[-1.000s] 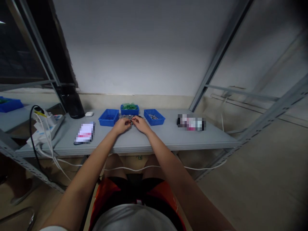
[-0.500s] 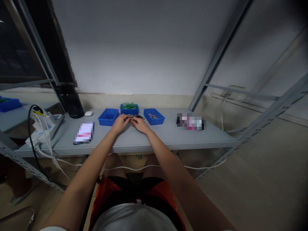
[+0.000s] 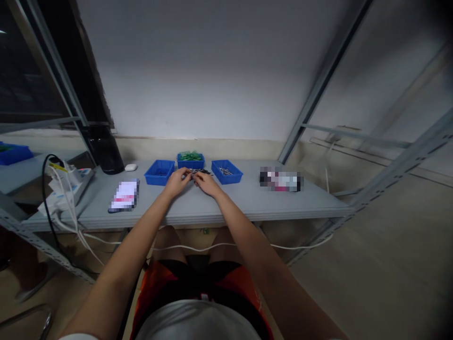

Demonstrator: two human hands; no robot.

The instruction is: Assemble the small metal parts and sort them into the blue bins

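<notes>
My left hand and my right hand meet fingertip to fingertip over the table, both with fingers curled in a pinch. Whatever lies between the fingertips is too small to make out. Just behind them is a heap of small dark and silvery thin pieces, partly covered by my fingers. A blue bin stands left of my left hand. To the right of my right hand, another blue bin holds thin silvery pieces. Behind the heap, a third blue bin is filled with green pieces.
On the left of the table are a phone, a white earphone case, a black bottle and a power strip with cables. A blurred-out object lies on the right. Metal uprights frame both sides.
</notes>
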